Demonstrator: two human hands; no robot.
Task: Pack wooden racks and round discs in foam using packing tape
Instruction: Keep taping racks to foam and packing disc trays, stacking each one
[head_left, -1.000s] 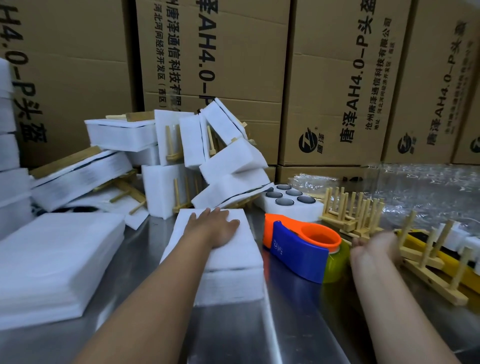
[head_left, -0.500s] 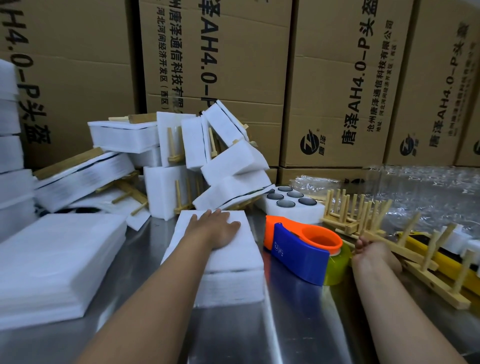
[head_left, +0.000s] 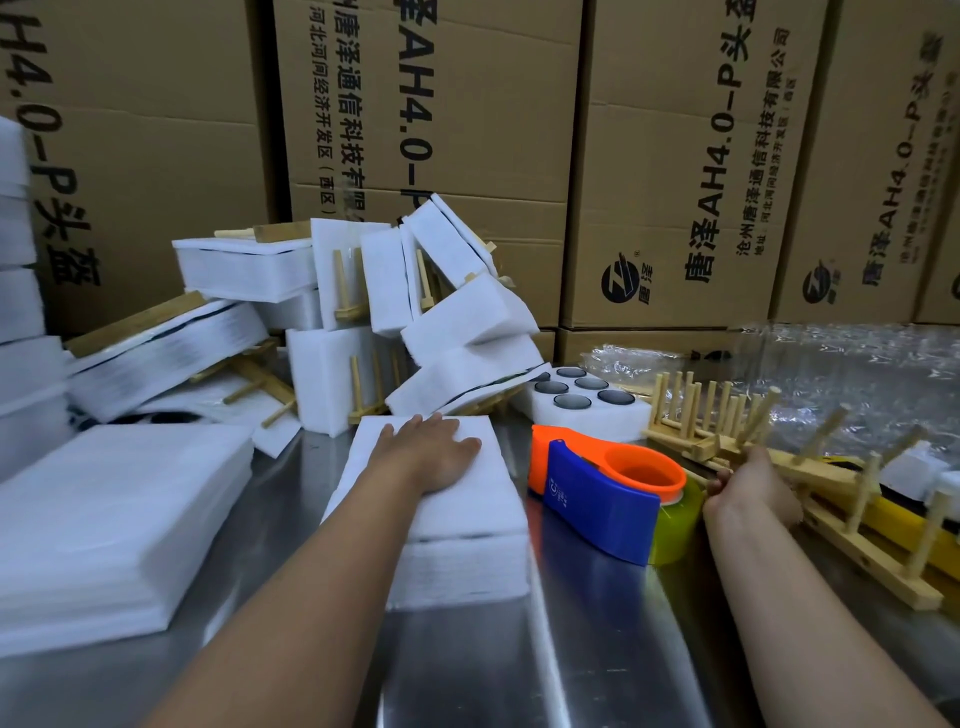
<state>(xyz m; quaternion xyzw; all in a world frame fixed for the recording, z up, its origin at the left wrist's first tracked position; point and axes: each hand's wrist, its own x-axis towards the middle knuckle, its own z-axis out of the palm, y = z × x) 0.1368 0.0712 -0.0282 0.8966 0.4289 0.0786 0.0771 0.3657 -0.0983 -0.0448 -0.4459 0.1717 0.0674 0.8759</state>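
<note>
Wooden rack (head_left: 872, 564), at three o'clock on the counter (head_left: 597, 649), looks light and stiff with snappable pegs, so my right grip (head_left: 748, 488) curls round its sturdier base rail, while my left grip (head_left: 431, 452) lies spread flat on foam (head_left: 467, 519).

1 head view, looking forward and down, close over table (head_left: 597, 649)

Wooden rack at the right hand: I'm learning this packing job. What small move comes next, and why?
Probably lift the wooden rack over the tape dispenser onto the foam stack: the right hand grips its end, and the left hand lies flat on the foam.
</note>
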